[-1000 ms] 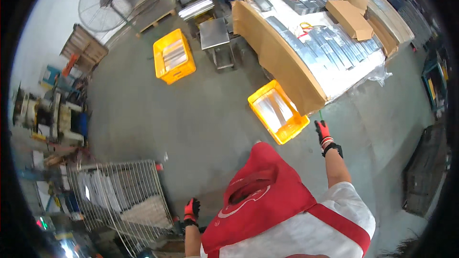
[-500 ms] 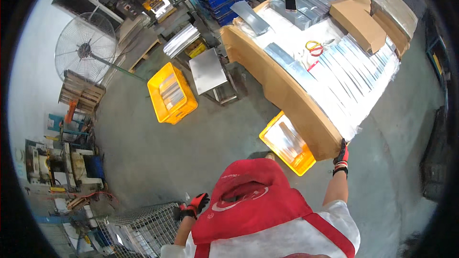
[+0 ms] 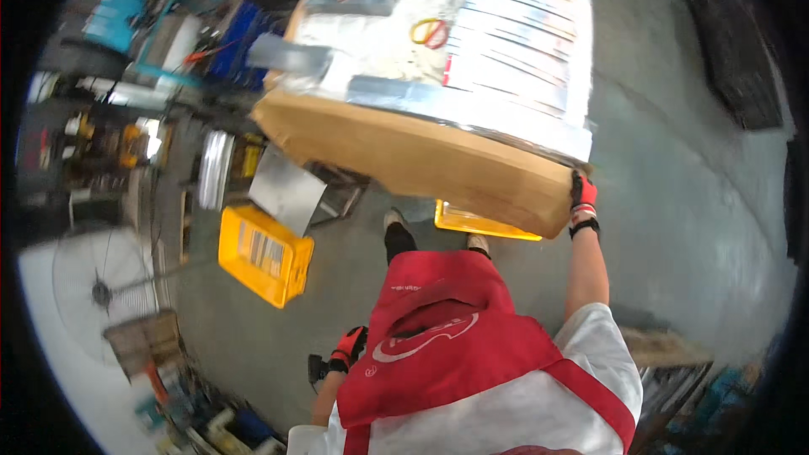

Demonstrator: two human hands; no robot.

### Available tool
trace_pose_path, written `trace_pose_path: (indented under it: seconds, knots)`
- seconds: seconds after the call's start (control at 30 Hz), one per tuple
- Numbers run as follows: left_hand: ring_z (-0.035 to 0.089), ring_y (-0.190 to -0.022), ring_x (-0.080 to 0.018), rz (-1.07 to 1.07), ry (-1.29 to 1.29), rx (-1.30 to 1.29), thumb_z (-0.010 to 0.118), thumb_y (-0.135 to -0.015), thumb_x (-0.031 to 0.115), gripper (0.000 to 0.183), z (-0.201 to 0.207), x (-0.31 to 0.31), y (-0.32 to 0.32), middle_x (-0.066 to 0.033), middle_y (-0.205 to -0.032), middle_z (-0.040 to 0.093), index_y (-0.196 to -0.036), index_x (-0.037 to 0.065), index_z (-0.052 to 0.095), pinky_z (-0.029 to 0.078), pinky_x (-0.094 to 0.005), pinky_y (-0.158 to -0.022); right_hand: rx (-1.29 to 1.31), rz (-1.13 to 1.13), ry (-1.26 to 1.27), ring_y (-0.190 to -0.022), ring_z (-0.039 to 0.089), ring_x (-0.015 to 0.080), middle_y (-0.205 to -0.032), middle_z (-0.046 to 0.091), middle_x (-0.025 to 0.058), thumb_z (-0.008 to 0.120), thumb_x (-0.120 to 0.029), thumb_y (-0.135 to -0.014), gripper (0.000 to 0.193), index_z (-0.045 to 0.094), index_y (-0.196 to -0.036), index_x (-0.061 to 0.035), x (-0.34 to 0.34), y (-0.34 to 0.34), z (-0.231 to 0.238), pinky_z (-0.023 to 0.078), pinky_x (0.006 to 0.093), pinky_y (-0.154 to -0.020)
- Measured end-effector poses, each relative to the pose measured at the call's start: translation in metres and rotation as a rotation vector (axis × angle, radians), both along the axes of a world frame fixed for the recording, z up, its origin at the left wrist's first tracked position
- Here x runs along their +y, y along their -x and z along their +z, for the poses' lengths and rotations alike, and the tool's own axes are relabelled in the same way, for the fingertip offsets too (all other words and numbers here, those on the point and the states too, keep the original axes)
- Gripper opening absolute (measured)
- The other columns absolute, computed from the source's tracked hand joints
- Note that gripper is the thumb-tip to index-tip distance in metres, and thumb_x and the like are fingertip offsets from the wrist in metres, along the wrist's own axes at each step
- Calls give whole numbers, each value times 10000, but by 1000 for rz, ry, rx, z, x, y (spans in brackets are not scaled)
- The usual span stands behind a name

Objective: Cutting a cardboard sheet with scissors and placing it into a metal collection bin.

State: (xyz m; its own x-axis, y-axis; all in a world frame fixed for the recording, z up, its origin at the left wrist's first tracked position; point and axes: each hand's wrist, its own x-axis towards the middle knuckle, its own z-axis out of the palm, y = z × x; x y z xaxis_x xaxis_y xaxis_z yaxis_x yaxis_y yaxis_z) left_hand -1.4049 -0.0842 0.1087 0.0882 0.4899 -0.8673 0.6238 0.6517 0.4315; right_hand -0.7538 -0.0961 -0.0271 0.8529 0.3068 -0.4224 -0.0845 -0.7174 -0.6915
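Touching the carton [image 3: 421, 147], earlier apart: right hand [image 3: 583, 194], grip unclear; left hand [image 3: 349, 349] likewise

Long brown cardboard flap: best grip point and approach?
Probably pinch the cardboard flap at its right end, coming in from the right: it is a thin, broad sheet whose end edge is exposed there, and the right hand touches that corner.

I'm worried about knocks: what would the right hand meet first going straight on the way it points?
The right hand would first meet the cardboard box at its near right corner, which it seems to touch, though depth is unclear.
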Motion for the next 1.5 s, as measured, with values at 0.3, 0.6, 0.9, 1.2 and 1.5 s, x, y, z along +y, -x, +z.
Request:
trace_pose_path:
  seconds: [0.3,0.6,0.9,1.2,1.5]
  knots:
    - [536,-734,-128,-247,100,58,514,-753,341,353,-35,179,47,-24,-841,580,-985,75,533,387,-250,-599,-8,-18,22,-647,527,154,-750,595,59,589,-242,-698,257,601,-768,5,-29,15,43,421,279,-612]
    - [542,-720,-159,-155,0,20,569,-712,328,439,-95,339,77,-54,-845,570,-1015,19,498,411,-272,-611,-80,-378,-88,-558,458,117,-597,519,-9,579,-165,-691,126,588,-705,-40,26,97,203,401,268,-568]
    - [125,-1212,-306,-98,-861,168,715,-498,443,1079,-92,528,-32,-231,-1292,120,-1262,0,96,171,-350,-983,-186,-328,-92,-529,436,100,-600,523,-14,577,-180,-719,161,591,-667,-28,-34,68,236,351,269,-495]
    - [328,-1107,-242,187,-396,-237,756,-486,332,1038,-127,612,-72,-152,-1228,312,-1265,27,141,274,-337,-916,-401,187,615,-625,533,220,-701,578,134,468,-223,-794,230,585,-766,-26,-106,21,245,402,332,-571]
    - [459,-990,-186,-344,-168,-412,361,-834,210,362,-144,693,-15,-66,-1126,469,-1171,88,409,341,-319,-868,-568,351,520,-648,529,282,-687,557,152,457,-244,-790,266,574,-688,-29,-38,52,254,392,351,-568]
